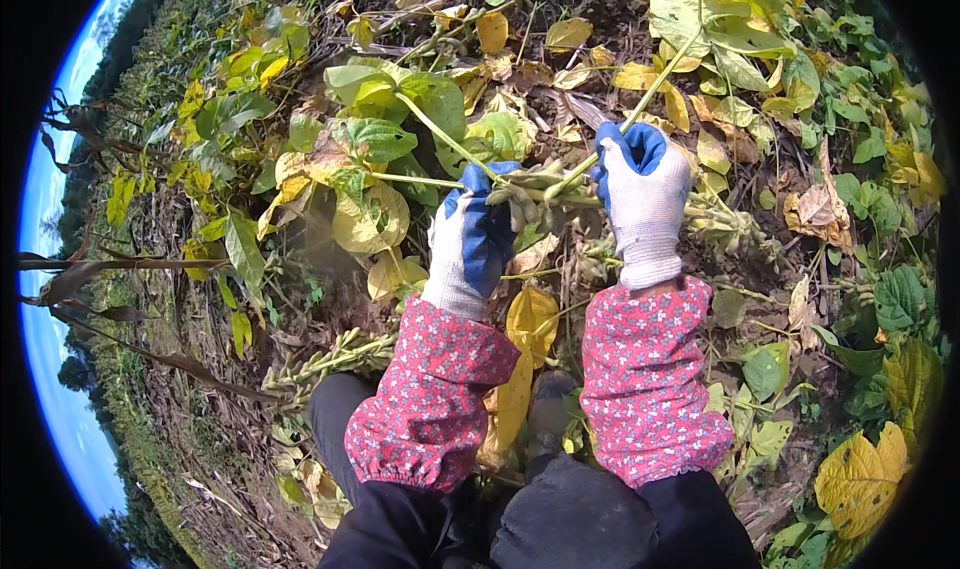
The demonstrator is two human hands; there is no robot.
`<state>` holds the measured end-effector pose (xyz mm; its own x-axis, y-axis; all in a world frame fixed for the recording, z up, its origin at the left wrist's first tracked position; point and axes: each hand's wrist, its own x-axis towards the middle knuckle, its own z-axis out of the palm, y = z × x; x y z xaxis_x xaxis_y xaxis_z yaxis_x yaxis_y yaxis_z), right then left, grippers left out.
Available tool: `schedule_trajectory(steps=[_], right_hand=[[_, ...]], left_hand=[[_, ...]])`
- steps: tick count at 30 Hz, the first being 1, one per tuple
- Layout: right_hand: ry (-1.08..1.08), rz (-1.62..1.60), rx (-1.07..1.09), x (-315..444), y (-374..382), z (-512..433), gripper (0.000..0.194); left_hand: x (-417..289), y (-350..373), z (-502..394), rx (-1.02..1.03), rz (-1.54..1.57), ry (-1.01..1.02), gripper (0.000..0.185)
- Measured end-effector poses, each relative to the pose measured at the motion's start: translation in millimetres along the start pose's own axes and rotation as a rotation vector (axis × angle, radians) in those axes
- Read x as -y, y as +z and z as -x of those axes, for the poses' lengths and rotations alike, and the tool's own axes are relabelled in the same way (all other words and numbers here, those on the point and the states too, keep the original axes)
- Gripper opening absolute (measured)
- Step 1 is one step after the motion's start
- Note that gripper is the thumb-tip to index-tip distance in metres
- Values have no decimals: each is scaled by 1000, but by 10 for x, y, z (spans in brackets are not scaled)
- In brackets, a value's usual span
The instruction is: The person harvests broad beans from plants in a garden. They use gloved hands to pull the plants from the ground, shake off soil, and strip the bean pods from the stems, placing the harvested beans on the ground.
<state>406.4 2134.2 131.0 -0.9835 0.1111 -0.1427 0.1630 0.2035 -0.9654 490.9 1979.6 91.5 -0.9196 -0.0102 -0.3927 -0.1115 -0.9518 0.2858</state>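
Observation:
My left hand [474, 235], in a white glove with a blue coated palm, is closed around a soybean stem with green pods [551, 183]. Leaf stalks with green and yellowing leaves [375, 130] stick out to the left of that grip. A little to the right, my right hand [646, 183], gloved alike, has its fingers pinched on a long leaf stalk [661, 78]. This stalk runs up to a broad yellow-green leaf [720, 25] and down towards the podded stem. Below the right wrist's outer side lies a thick cluster of pods [739, 231]. The fingertips are partly hidden.
Another bunch of podded stems [337, 359] lies beside my left knee. Dry brown stalks [142, 265] jut in from the left. Fallen yellow leaves [532, 321] cover soil between my arms, and leafy plants [900, 299] stand along the right.

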Motion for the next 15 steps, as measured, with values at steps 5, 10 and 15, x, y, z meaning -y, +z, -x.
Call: schedule_trajectory(steps=[5, 10, 15], right_hand=[[-214, 61, 264, 80, -13, 141, 16], [-196, 272, 312, 179, -32, 347, 19], [-214, 440, 277, 210, -64, 439, 12]], left_hand=[[26, 48, 59, 42, -1012, 407, 33], [12, 73, 108, 137, -811, 366, 50], [-84, 55, 140, 35, -860, 220, 56]])
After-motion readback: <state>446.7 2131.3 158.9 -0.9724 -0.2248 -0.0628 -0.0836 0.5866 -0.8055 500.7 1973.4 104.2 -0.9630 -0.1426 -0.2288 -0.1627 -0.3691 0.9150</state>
